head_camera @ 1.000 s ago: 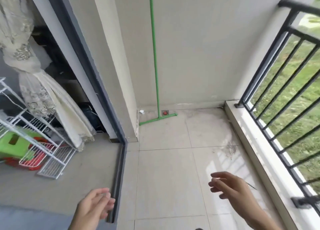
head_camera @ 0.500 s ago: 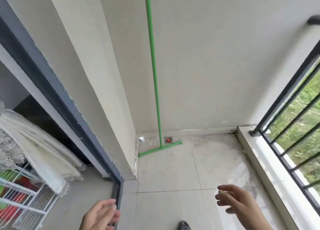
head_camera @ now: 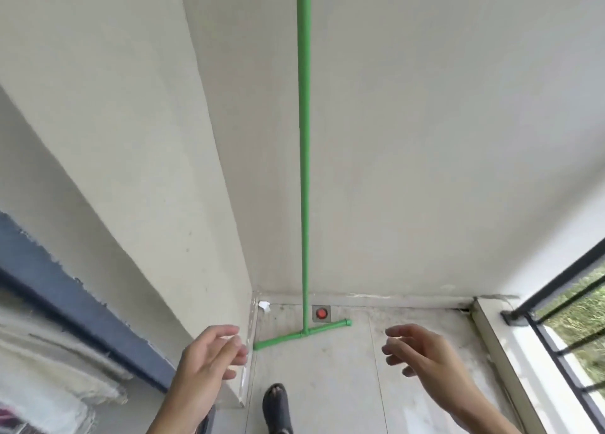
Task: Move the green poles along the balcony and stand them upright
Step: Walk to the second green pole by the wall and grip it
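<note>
One green pole stands upright against the end wall of the balcony, its top out of frame. A green T-shaped crossbar at its foot rests on the tiled floor. My left hand hovers low at the left, fingers loosely curled and apart, holding nothing, just left of the crossbar's near end. My right hand is raised to the right of the crossbar, fingers spread, empty. Neither hand touches the pole.
A red round drain cap sits in the floor behind the crossbar. A wall corner juts out on the left beside a dark door frame. A black railing on a raised kerb lines the right. My sandalled foot is below.
I have walked closer to the end wall; the pole now looms larger and central. Both hands have risen and come nearer the crossbar. The drying rack has left the view.
</note>
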